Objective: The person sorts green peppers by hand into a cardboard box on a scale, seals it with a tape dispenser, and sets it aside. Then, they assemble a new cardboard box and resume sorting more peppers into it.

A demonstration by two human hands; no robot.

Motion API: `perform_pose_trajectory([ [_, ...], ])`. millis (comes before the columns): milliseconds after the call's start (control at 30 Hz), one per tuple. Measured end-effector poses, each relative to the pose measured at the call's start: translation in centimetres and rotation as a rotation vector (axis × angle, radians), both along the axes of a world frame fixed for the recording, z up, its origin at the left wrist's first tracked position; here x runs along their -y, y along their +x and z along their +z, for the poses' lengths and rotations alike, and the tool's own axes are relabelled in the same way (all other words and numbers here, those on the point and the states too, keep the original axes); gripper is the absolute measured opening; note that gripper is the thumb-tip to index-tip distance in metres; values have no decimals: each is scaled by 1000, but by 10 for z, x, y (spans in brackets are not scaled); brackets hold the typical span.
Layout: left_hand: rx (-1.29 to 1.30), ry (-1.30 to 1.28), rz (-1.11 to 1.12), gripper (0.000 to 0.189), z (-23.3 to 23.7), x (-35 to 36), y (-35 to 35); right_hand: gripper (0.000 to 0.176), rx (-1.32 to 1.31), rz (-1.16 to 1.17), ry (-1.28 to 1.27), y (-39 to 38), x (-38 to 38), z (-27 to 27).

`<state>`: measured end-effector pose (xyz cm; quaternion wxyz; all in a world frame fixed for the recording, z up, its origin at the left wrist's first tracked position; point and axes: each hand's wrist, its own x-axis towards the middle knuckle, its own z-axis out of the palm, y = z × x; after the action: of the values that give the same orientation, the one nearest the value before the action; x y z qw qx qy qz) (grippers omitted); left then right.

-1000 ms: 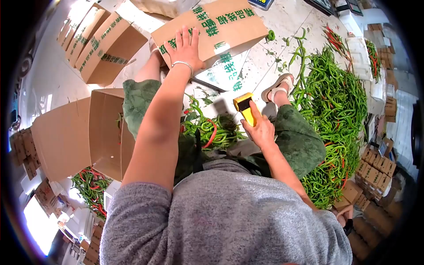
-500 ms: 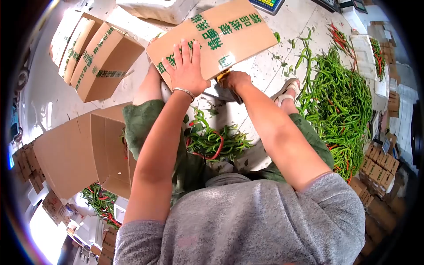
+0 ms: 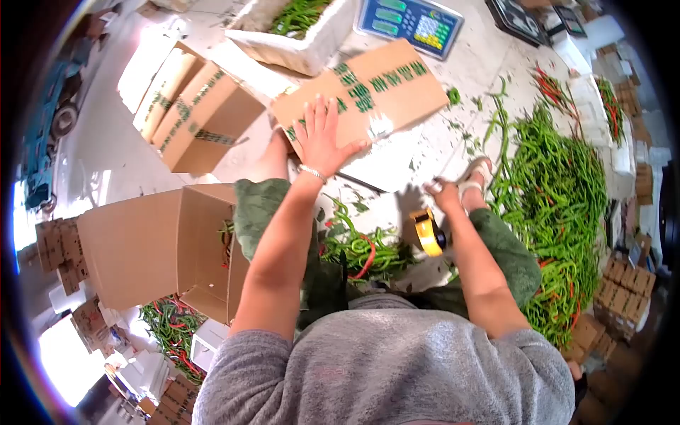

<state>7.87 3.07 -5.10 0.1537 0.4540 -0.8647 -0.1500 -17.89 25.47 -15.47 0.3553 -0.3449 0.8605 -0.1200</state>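
My left hand (image 3: 322, 138) lies flat, fingers spread, on a brown cardboard box (image 3: 386, 85) with green print that rests on the floor ahead of me. My right hand (image 3: 443, 193) is pulled back to the box's near right, close to my sandalled foot (image 3: 473, 176). Its fingers are curled, and a yellow tape dispenser (image 3: 428, 232) hangs on the near side of the wrist. A small heap of green and red peppers (image 3: 361, 249) lies between my knees.
A big pile of green peppers (image 3: 556, 188) covers the floor on the right. An open carton (image 3: 142, 244) lies on its side at my left, with taped cartons (image 3: 205, 117) beyond it. A foam box (image 3: 297, 35) and a scale (image 3: 411, 21) stand ahead.
My right hand went out to the box's edge with the tape dispenser, then drew back toward my right knee. The left hand stayed pressed on the box.
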Motion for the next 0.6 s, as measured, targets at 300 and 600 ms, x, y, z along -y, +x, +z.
perform_pose_trajectory([
  [300, -1449, 1135, 537, 51, -66, 20, 39, 65, 306, -154, -508, -82, 200, 68],
  [600, -1658, 1382, 419, 41, -49, 37, 68, 58, 406, -266, -380, -26, 203, 134],
])
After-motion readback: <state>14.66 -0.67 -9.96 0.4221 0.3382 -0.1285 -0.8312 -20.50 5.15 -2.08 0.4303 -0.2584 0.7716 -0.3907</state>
